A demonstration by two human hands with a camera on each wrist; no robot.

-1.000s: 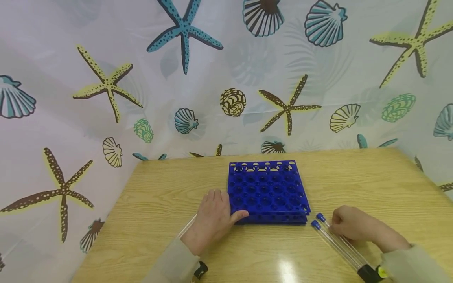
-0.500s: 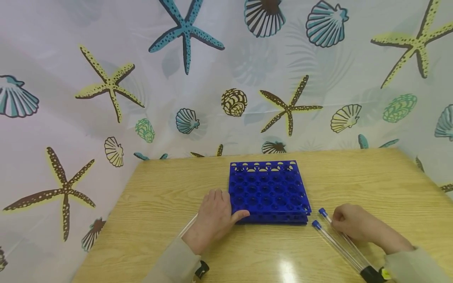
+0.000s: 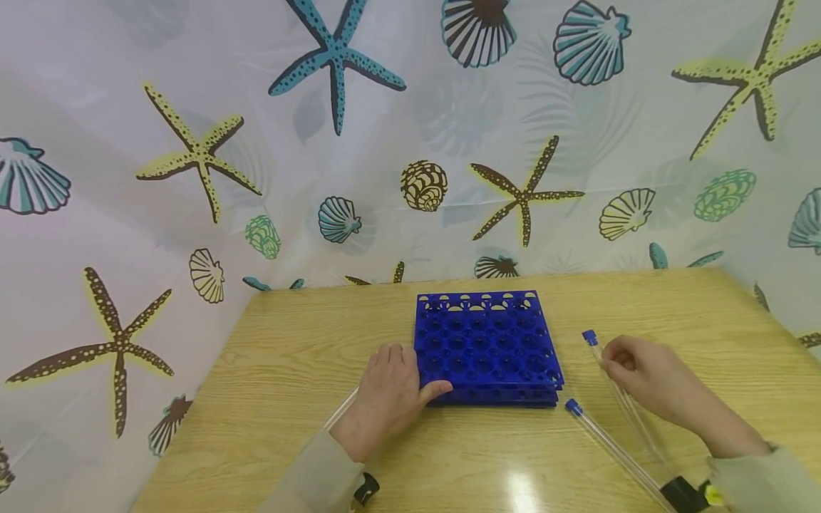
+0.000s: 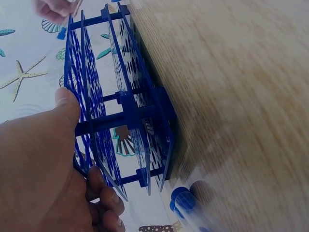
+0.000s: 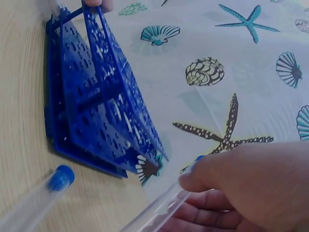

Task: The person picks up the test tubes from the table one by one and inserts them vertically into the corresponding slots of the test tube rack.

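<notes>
My left hand [image 3: 385, 392] grips the left side of a blue test tube rack [image 3: 487, 349], thumb over its front corner. The left wrist view shows the thumb [image 4: 65, 99] at the top plate and curled fingers [image 4: 107, 200] beside it. Between thumb and fingers, my right hand [image 3: 654, 377] pinches a clear test tube [image 5: 161, 207] just below its blue cap [image 3: 589, 338]. This tube slants, its capped end raised and its lower end toward my wrist. Another capped tube [image 3: 603, 438] lies on the table, left of the held one.
Under my left forearm a clear tube [image 3: 341, 408] partly shows; blue caps [image 4: 183, 199] appear there in the left wrist view. The wooden table [image 3: 321, 320] ends at a curtain [image 3: 385, 142] printed with starfish and shells. Black wrist straps [image 3: 681, 494] sit at both sleeves.
My right hand has lifted one tube's capped end up and away from the tube beside it. The left hand and the rack have stayed put.
</notes>
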